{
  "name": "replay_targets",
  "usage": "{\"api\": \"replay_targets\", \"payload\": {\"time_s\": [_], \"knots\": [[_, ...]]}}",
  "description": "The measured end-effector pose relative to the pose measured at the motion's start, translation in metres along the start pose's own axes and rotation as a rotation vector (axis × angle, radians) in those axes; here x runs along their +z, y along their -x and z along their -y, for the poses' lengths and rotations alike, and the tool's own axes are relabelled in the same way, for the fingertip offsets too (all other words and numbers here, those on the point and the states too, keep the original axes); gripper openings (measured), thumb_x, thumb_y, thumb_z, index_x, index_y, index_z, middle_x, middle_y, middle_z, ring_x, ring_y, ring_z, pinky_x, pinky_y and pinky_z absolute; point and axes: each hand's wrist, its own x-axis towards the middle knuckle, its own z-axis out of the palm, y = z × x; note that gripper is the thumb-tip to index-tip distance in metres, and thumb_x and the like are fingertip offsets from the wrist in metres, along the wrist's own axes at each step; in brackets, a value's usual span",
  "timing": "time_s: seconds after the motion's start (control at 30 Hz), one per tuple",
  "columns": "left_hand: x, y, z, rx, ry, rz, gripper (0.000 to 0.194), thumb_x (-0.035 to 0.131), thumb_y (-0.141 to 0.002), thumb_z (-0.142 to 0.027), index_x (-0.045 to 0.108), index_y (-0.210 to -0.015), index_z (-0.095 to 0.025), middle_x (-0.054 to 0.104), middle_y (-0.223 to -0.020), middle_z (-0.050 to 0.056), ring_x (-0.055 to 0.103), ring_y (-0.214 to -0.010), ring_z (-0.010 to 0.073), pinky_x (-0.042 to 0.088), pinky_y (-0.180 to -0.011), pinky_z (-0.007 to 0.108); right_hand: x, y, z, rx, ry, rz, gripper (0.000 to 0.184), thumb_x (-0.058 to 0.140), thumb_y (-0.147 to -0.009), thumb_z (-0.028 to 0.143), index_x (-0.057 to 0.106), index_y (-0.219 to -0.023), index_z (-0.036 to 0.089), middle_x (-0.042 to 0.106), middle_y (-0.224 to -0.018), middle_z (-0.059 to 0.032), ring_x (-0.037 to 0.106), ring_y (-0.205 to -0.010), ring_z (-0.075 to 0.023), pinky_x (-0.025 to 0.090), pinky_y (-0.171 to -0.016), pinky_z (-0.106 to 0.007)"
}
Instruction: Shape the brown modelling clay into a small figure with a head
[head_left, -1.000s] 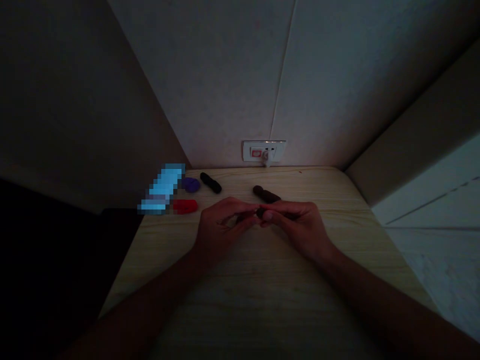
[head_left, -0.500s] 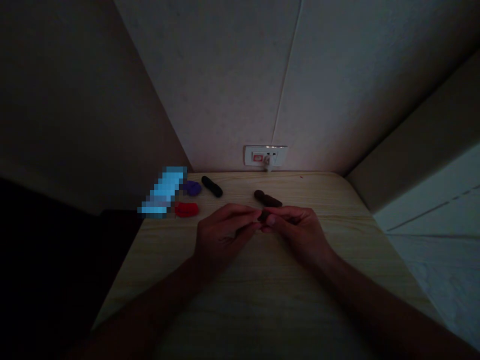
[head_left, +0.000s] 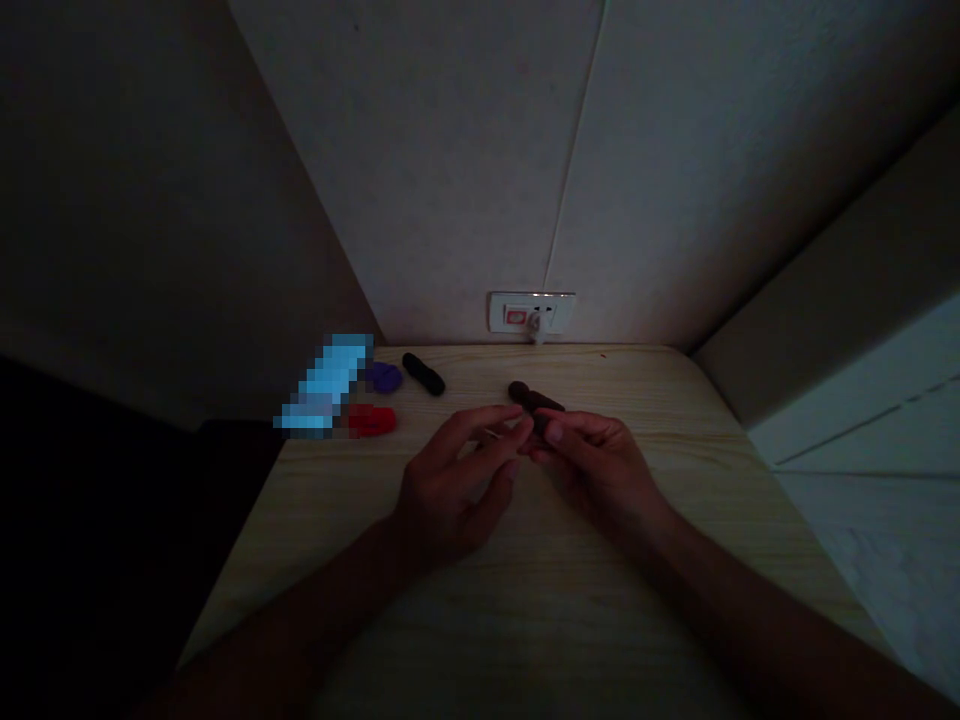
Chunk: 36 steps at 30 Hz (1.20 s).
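Between the thumb and fingers of my right hand [head_left: 604, 465] is a small dark brown lump of modelling clay [head_left: 540, 425], largely covered by the fingers. My left hand [head_left: 457, 480] is open beside it, the thumb apart from the fingers. Its fingertips reach the lump's left side; whether they press on it I cannot tell. Just behind the fingertips lies a brown clay piece [head_left: 544, 400] with a rounded brown clay end [head_left: 517, 390] at its left.
Left on the wooden table [head_left: 480, 630] lie a black clay roll [head_left: 424, 374], a purple clay lump [head_left: 386, 377] and a red clay piece [head_left: 375, 421], beside a pixelated bright blue rectangle [head_left: 330, 380]. A wall socket [head_left: 532, 312] holding a plug is behind the table.
My left thumb has moved down and away from the fingers, and the left hand has turned slightly. The right hand keeps the brown lump in nearly the same place.
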Motion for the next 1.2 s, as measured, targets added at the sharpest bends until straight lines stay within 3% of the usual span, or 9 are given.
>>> {"api": "replay_targets", "payload": {"time_s": [0.27,0.43,0.8,1.0,1.2], "knots": [[-0.002,-0.001,-0.002,-0.046,0.031,0.004,0.042,0.061,-0.092,-0.002,0.068,-0.131,-0.013,0.071,-0.126,0.014,0.071,-0.116,0.0202,0.062,-0.099,0.033,-0.002,-0.001,-0.002,-0.048,0.021,0.006,0.024,0.099,-0.065,0.035,0.087,-0.084,0.028,0.085,-0.079,-0.0015,0.08,-0.067,-0.0155,0.069,-0.075,-0.029],[-0.002,0.0,0.0,-0.041,-0.007,0.014,0.042,0.061,-0.092,-0.002,0.067,-0.132,-0.014,0.072,-0.125,0.013,0.071,-0.115,0.0198,0.061,-0.1,0.033,-0.004,-0.001,-0.003,-0.124,0.119,0.016,0.024,0.099,-0.065,0.029,0.086,-0.085,0.029,0.085,-0.08,0.0007,0.08,-0.071,-0.0134,0.067,-0.076,-0.024],[-0.003,-0.001,-0.003,0.011,-0.1,0.056,0.046,0.061,-0.091,-0.001,0.063,-0.136,-0.008,0.07,-0.13,0.018,0.068,-0.12,0.0231,0.061,-0.101,0.036,0.001,0.008,-0.001,-0.292,0.305,-0.091,0.025,0.094,-0.067,0.013,0.086,-0.083,0.03,0.086,-0.081,0.0022,0.082,-0.072,-0.0142,0.067,-0.072,-0.021],[0.001,0.002,-0.007,-0.026,-0.01,0.065,0.056,0.06,-0.091,-0.001,0.057,-0.145,-0.012,0.065,-0.135,0.018,0.065,-0.122,0.0238,0.062,-0.099,0.038,0.006,0.013,0.002,-0.326,0.36,-0.158,0.023,0.093,-0.071,0.015,0.086,-0.085,0.032,0.086,-0.085,0.0013,0.083,-0.078,-0.0196,0.071,-0.077,-0.031],[0.004,0.005,-0.011,-0.069,0.07,0.073,0.062,0.06,-0.09,-0.006,0.05,-0.151,-0.006,0.056,-0.144,0.023,0.058,-0.132,0.0267,0.061,-0.099,0.038,0.005,0.012,0.002,-0.33,0.354,-0.195,0.021,0.094,-0.069,0.019,0.086,-0.084,0.031,0.085,-0.083,0.0006,0.081,-0.072,-0.0194,0.07,-0.072,-0.032]]}}
